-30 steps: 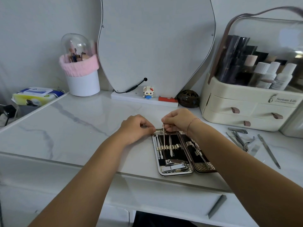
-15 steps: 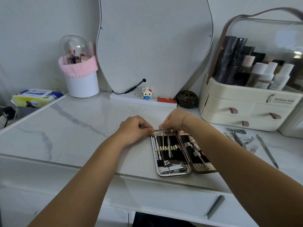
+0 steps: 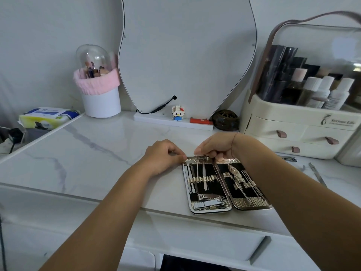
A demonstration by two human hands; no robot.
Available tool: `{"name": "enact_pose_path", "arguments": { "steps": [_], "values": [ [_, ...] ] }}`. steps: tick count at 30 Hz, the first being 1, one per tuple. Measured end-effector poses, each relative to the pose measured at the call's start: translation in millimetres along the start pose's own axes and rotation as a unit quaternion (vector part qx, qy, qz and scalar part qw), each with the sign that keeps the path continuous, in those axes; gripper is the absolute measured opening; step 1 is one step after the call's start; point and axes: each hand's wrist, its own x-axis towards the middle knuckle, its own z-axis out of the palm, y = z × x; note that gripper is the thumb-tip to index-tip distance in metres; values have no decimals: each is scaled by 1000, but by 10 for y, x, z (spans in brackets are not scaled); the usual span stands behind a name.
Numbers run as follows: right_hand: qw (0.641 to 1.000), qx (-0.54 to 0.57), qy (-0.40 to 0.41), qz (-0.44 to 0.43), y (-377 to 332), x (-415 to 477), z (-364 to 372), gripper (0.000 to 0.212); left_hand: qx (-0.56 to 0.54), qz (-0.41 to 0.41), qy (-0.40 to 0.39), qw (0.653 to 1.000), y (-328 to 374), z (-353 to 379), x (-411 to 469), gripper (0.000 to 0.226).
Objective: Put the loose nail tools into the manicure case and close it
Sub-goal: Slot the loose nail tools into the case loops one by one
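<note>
The manicure case point(image 3: 212, 209) lies open on the marble vanity top near its front edge, with several steel tools under elastic loops in both halves. My right hand point(image 3: 216, 147) is at the case's far edge and pinches the top of a thin steel tool point(image 3: 197, 166) that stands in the left half's loops. My left hand point(image 3: 164, 153) has curled fingers and holds the case's far left corner. Loose tools lie to the right: a clipper point(image 3: 290, 158) and a long file point(image 3: 317, 174), partly hidden by my right forearm.
A cream cosmetics organiser point(image 3: 297, 132) with bottles stands at the back right. A mirror point(image 3: 185, 55), a small figurine point(image 3: 177, 112) and a dark round ornament point(image 3: 225, 120) are behind the case. A brush holder point(image 3: 100, 98) and wipes pack point(image 3: 46, 118) are at the back left.
My right hand has stayed at the case's far edge with the thin tool, shifting only slightly. My left hand has kept its hold on the corner.
</note>
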Motion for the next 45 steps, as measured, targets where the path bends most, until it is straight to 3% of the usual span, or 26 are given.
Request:
{"name": "enact_pose_path", "arguments": {
  "steps": [3, 9, 18, 28, 37, 45],
  "values": [
    [1000, -12, 7, -19, -23, -52, 30, 5, 1, -1, 0, 1000, 5, 0, 2, 14],
    [985, -40, 133, -99, -31, -136, 201, 8, 1, 2, -1, 1000, 4, -1, 0, 7],
    [955, -118, 177, -206, 41, -220, 258, 7, -2, -4, 4, 1000, 8, 1, 4, 10],
    [932, -175, 131, -288, 253, -352, 195, 17, 2, 2, 3, 1000, -7, 14, 23, 15],
    [925, -204, 107, -303, 290, -365, 179, 19, 3, -1, 4, 1000, -1, 11, 21, 13],
    [936, -95, 149, -304, 391, -424, 168, 23, 5, -1, 1, 1000, 1, 8, 15, 11]
  ]
}}
